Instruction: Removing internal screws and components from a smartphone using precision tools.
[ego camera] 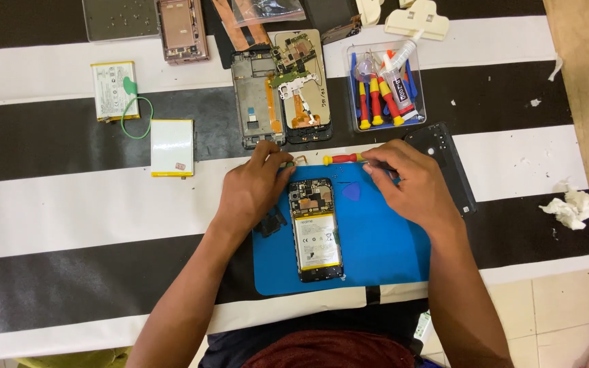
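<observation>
One blue work mat (376,252) on a black-and-white striped cloth (69,204). On the mat, one opened phone (315,230), back cover off, battery and circuit board showing, lying lengthwise at the mat's left-centre. One blue triangular pick (352,193) lies just right of it.

Left hand (252,187): fingers curled, tips resting at the mat's far left corner, just beside the phone's top edge. Whether they pinch anything, cannot tell. A small black part (270,221) lies partly under this hand.

Right hand (410,184): fingers closed around the shaft end of one red-and-yellow screwdriver (344,159), which lies crosswise along the mat's far edge.

Right of that hand: one black back cover (448,160).

Far side: two stripped phone frames (284,88) side by side; one clear tray (386,85) holding several more screwdrivers and a glue tube; one pinkish phone body (183,31). Far left: two loose batteries (114,90), (172,147). Right: one crumpled white tissue (574,208).
</observation>
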